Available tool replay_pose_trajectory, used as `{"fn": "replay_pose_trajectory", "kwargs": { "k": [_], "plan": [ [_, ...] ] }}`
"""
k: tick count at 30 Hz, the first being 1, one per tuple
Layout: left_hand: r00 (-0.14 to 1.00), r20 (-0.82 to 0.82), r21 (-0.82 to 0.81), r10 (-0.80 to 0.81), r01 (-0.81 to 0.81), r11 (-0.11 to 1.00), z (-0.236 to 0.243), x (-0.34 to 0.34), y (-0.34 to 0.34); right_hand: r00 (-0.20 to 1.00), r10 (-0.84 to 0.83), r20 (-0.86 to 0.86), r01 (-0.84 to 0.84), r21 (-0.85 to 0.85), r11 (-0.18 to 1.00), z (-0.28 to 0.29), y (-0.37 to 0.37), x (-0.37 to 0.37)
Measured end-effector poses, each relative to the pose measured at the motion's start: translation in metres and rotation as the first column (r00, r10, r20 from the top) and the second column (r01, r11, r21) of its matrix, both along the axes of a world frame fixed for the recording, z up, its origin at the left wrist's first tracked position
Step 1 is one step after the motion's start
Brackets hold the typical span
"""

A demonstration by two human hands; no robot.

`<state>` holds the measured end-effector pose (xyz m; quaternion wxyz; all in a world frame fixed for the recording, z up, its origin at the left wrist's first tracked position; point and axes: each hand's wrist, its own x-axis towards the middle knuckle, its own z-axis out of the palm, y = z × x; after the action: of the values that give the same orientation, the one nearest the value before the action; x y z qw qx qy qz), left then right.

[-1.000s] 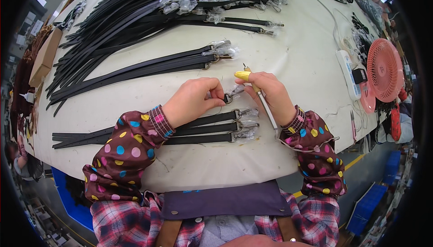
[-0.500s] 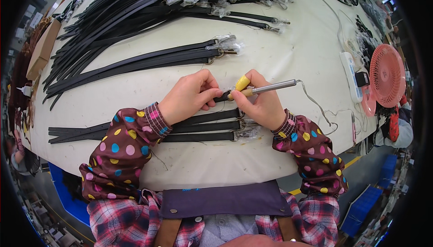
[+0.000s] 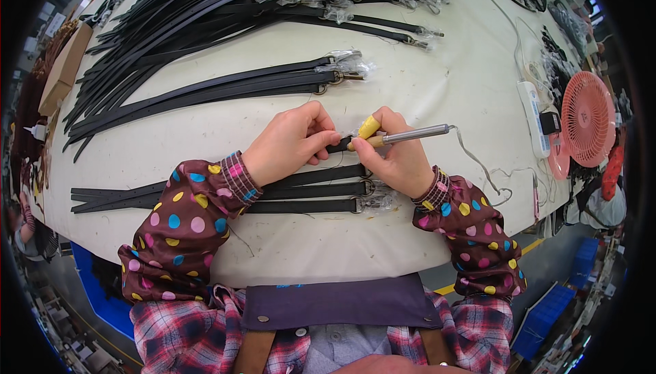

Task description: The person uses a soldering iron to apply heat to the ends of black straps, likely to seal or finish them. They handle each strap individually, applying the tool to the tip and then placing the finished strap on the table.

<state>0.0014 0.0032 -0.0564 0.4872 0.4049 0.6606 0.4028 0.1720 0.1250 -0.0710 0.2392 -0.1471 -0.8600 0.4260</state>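
Note:
My left hand [image 3: 294,138] is closed, pinching the end of a black strap [image 3: 338,146] between thumb and fingers. My right hand [image 3: 398,155] grips a corded pen-like tool [image 3: 415,133] with a metal barrel and a tan section by the fingertips; it resembles a soldering iron. A yellow cover [image 3: 368,127] wraps a fingertip of this hand. Tool and strap end meet between my hands, where fingers hide the contact point. Clear plastic film shows there too. Just nearer to me, several black straps [image 3: 311,206] lie side by side, with metal buckles and plastic wrap at their right ends.
Beyond my hands lies a small group of black straps [image 3: 225,94], with a large pile [image 3: 178,32] behind it. On the right are a white power strip [image 3: 533,118] with a black plug and a pink fan [image 3: 586,118]. A cardboard box [image 3: 65,70] stands far left.
Both hands keep nearly the same place and grip on the strap and the tool. The view has shifted very slightly.

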Motion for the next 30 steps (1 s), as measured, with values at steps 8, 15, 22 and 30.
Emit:
{"fn": "replay_pose_trajectory", "kwargs": {
  "k": [8, 15, 22, 30],
  "plan": [
    [1.000, 0.001, -0.005, -0.002, 0.002, 1.000, 0.0007, 0.0000, 0.0005, 0.999, 0.033, 0.040, -0.034, 0.021, 0.999, -0.0009, 0.0010, 0.0025],
    [1.000, -0.001, -0.006, -0.006, 0.006, 1.000, 0.0006, -0.0006, 0.0000, 1.000, 0.000, 0.014, 0.000, 0.000, 1.000, 0.0013, -0.0010, -0.0004],
    [1.000, -0.006, -0.013, -0.007, 0.007, 1.000, 0.0010, -0.0008, 0.0003, 0.998, 0.034, 0.047, -0.036, 0.042, 0.998, 0.0000, 0.0003, 0.0020],
    [0.999, 0.006, -0.006, 0.035, -0.034, 0.999, 0.0031, 0.0009, 0.0001, 0.999, 0.027, 0.031, -0.025, -0.057, 0.998, -0.0063, 0.0021, 0.0020]
  ]
}}
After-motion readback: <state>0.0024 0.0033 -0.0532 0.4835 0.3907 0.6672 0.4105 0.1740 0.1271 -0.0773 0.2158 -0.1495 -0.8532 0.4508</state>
